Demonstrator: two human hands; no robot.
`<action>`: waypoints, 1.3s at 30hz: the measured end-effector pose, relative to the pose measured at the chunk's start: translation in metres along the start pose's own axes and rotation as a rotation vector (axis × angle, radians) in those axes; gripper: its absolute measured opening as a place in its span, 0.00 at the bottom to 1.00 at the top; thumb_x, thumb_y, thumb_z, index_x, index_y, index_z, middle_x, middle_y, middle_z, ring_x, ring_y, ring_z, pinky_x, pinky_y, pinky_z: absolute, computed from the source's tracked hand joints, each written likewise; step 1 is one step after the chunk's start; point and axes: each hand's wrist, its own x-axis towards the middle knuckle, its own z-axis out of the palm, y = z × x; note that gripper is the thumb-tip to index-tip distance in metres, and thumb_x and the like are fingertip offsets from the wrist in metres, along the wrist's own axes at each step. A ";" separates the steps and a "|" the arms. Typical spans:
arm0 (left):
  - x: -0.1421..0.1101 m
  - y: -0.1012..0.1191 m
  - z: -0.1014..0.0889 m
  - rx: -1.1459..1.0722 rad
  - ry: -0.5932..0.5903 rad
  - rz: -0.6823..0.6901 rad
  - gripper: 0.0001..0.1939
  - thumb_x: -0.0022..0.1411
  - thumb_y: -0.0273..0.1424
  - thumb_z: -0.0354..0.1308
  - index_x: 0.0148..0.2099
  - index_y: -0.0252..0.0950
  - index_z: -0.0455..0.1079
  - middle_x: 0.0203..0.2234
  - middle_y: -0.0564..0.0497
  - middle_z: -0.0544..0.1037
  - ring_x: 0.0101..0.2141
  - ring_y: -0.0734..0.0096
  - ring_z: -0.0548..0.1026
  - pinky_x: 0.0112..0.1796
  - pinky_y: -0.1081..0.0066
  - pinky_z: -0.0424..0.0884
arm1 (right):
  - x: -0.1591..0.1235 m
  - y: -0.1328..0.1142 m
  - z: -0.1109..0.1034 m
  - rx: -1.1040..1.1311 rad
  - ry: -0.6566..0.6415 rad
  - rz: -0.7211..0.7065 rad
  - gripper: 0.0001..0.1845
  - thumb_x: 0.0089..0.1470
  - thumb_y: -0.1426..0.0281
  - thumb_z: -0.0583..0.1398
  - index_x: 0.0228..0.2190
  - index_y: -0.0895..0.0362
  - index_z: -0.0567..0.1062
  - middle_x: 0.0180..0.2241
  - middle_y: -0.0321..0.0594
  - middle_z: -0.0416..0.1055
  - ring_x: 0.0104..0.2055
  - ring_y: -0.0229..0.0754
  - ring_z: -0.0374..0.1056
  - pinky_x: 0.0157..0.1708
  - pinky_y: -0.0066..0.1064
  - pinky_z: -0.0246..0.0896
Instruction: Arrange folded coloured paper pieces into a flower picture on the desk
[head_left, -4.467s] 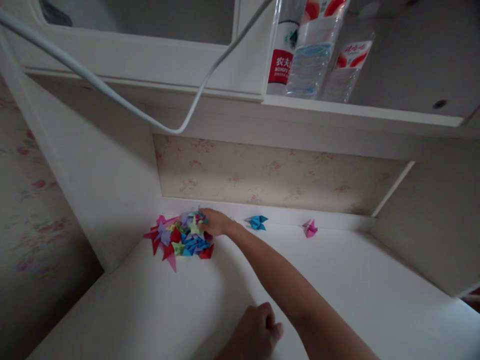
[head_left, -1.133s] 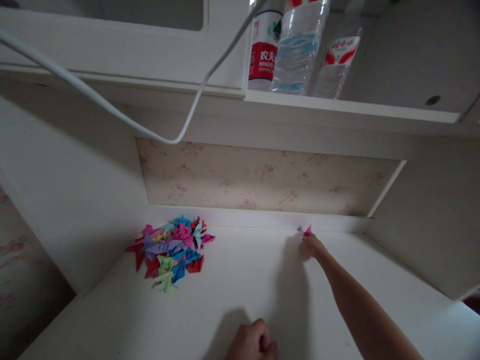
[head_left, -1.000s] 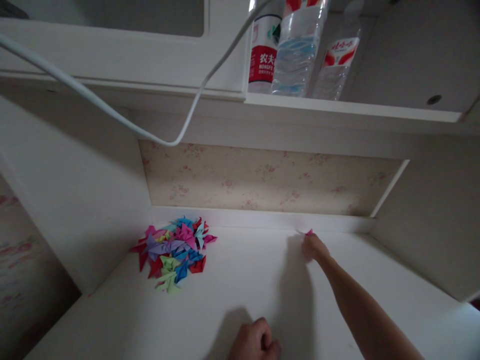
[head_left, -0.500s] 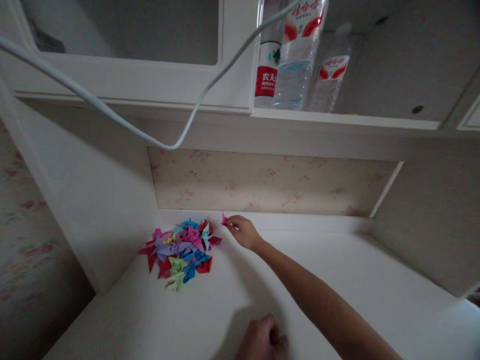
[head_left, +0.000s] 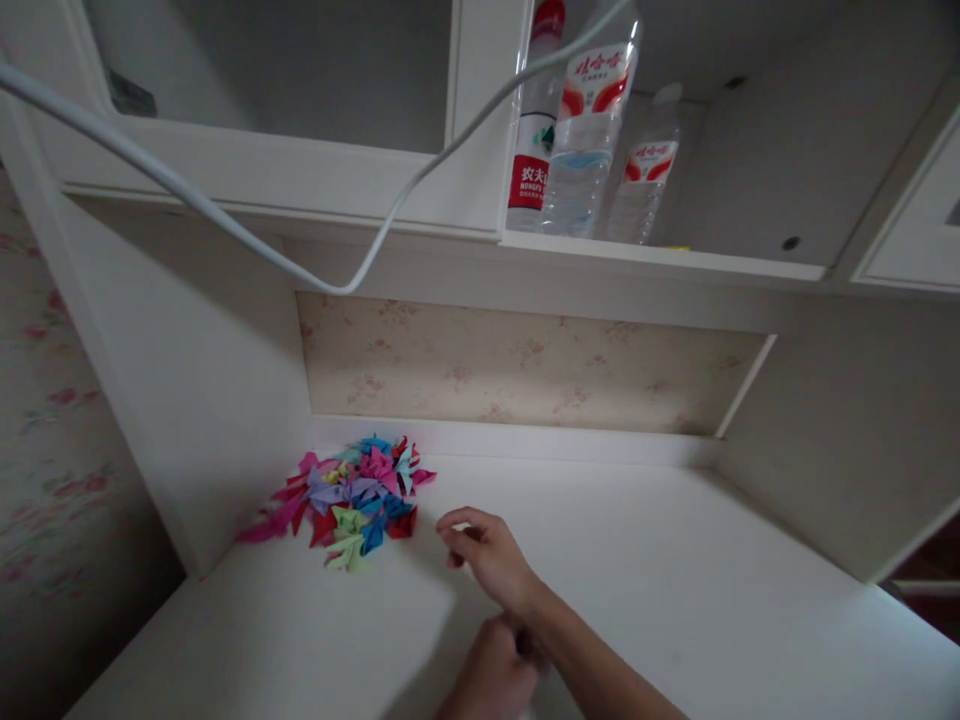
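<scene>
Colourful folded-paper pieces that look like origami cranes (head_left: 364,500) lie in a heap at the back left of the white desktop (head_left: 615,560). A magenta paper crane (head_left: 274,524) sits at the heap's left edge, against the side panel. My right hand (head_left: 478,548) hovers to the right of the heap, touching none of it; its fingers are curved and apart, with nothing seen between them. Below it, my left hand (head_left: 495,668) is a closed fist near the desk's front, partly covered by my right wrist. Nothing shows in that fist.
A white cable (head_left: 352,285) hangs across the upper left, in front of the cabinet. Three plastic bottles, one a clear water bottle (head_left: 581,160), stand on the shelf (head_left: 675,258) above the desk. White panels (head_left: 825,430) close in both sides, with floral wallpaper (head_left: 525,365) behind.
My right hand took a magenta crane from the back right and carried it left. That crane now lies at the heap's left side, and the hand has let go and drawn back towards me.
</scene>
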 end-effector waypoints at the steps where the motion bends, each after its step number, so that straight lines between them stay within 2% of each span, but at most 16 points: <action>1: 0.001 -0.001 0.000 -0.014 0.028 0.014 0.04 0.49 0.29 0.55 0.29 0.34 0.66 0.23 0.54 0.67 0.28 0.71 0.61 0.31 0.72 0.56 | -0.016 0.003 -0.012 0.045 0.126 0.034 0.10 0.50 0.63 0.61 0.32 0.57 0.76 0.21 0.31 0.68 0.20 0.34 0.61 0.22 0.26 0.55; 3: 0.003 -0.003 0.000 -0.006 0.097 0.032 0.03 0.49 0.29 0.55 0.27 0.35 0.63 0.21 0.55 0.64 0.27 0.72 0.60 0.29 0.72 0.55 | -0.046 0.010 -0.034 0.091 0.315 0.078 0.11 0.50 0.61 0.62 0.32 0.56 0.75 0.21 0.30 0.65 0.18 0.32 0.57 0.19 0.25 0.50; 5: 0.003 -0.005 -0.001 0.018 0.132 0.028 0.06 0.47 0.28 0.55 0.25 0.37 0.59 0.20 0.57 0.61 0.26 0.74 0.59 0.28 0.73 0.54 | -0.074 0.022 -0.048 0.096 0.376 0.116 0.14 0.50 0.58 0.61 0.33 0.56 0.75 0.23 0.32 0.65 0.19 0.33 0.56 0.18 0.25 0.48; 8: 0.003 -0.012 -0.002 0.037 0.119 0.055 0.08 0.45 0.25 0.54 0.24 0.38 0.55 0.20 0.58 0.58 0.25 0.75 0.57 0.26 0.73 0.52 | -0.105 0.046 -0.056 0.030 0.304 0.102 0.19 0.53 0.54 0.58 0.27 0.57 0.74 0.23 0.35 0.67 0.26 0.38 0.62 0.26 0.27 0.55; 10: 0.006 -0.019 -0.003 0.022 0.116 0.092 0.09 0.46 0.26 0.53 0.23 0.38 0.54 0.19 0.59 0.57 0.25 0.75 0.56 0.26 0.74 0.52 | -0.116 0.059 -0.055 -0.061 0.263 0.082 0.20 0.55 0.53 0.56 0.28 0.57 0.74 0.24 0.37 0.69 0.28 0.40 0.64 0.29 0.28 0.57; 15: 0.013 -0.033 -0.004 -0.120 0.197 0.155 0.16 0.51 0.38 0.59 0.24 0.38 0.55 0.20 0.59 0.56 0.25 0.75 0.56 0.27 0.74 0.56 | -0.116 0.063 -0.053 -0.146 0.186 0.071 0.21 0.58 0.53 0.53 0.36 0.57 0.75 0.26 0.38 0.72 0.27 0.40 0.65 0.27 0.28 0.55; 19: 0.009 -0.025 -0.001 -0.200 0.238 0.142 0.20 0.48 0.47 0.62 0.24 0.36 0.60 0.20 0.57 0.61 0.26 0.74 0.60 0.29 0.74 0.59 | -0.114 0.058 -0.057 -0.059 0.142 0.053 0.21 0.58 0.53 0.53 0.36 0.57 0.75 0.30 0.39 0.73 0.32 0.40 0.66 0.32 0.28 0.57; 21: 0.006 -0.018 0.001 -0.197 0.266 0.126 0.21 0.48 0.49 0.62 0.24 0.36 0.63 0.20 0.56 0.62 0.26 0.74 0.61 0.29 0.75 0.59 | -0.115 0.059 -0.058 -0.033 0.137 0.077 0.23 0.58 0.51 0.53 0.34 0.57 0.74 0.26 0.37 0.70 0.29 0.39 0.63 0.28 0.27 0.55; 24: 0.001 -0.009 0.003 -0.204 0.309 0.095 0.22 0.46 0.50 0.62 0.23 0.35 0.64 0.19 0.56 0.63 0.25 0.74 0.61 0.27 0.75 0.59 | -0.116 0.062 -0.059 -0.026 0.149 0.127 0.25 0.58 0.49 0.50 0.33 0.57 0.71 0.20 0.32 0.62 0.22 0.36 0.56 0.22 0.26 0.50; 26: 0.000 -0.005 0.003 -0.211 0.321 0.069 0.23 0.45 0.50 0.63 0.23 0.35 0.64 0.19 0.56 0.63 0.25 0.75 0.62 0.27 0.75 0.59 | -0.116 0.065 -0.059 -0.032 0.145 0.132 0.25 0.58 0.48 0.49 0.33 0.57 0.70 0.19 0.30 0.59 0.22 0.35 0.55 0.22 0.26 0.49; 33: 0.001 -0.004 0.005 -0.205 0.324 0.038 0.24 0.43 0.51 0.64 0.22 0.35 0.64 0.20 0.55 0.64 0.26 0.74 0.62 0.28 0.75 0.61 | -0.113 0.069 -0.059 -0.133 0.148 0.117 0.26 0.58 0.48 0.48 0.23 0.56 0.66 0.22 0.32 0.57 0.27 0.37 0.55 0.28 0.27 0.51; 39: -0.001 -0.002 0.004 -0.168 0.298 0.051 0.22 0.46 0.50 0.62 0.24 0.35 0.65 0.21 0.55 0.64 0.27 0.73 0.63 0.31 0.75 0.63 | -0.116 0.062 -0.057 -0.153 0.152 0.131 0.27 0.58 0.48 0.47 0.22 0.56 0.66 0.21 0.32 0.57 0.26 0.38 0.54 0.27 0.28 0.49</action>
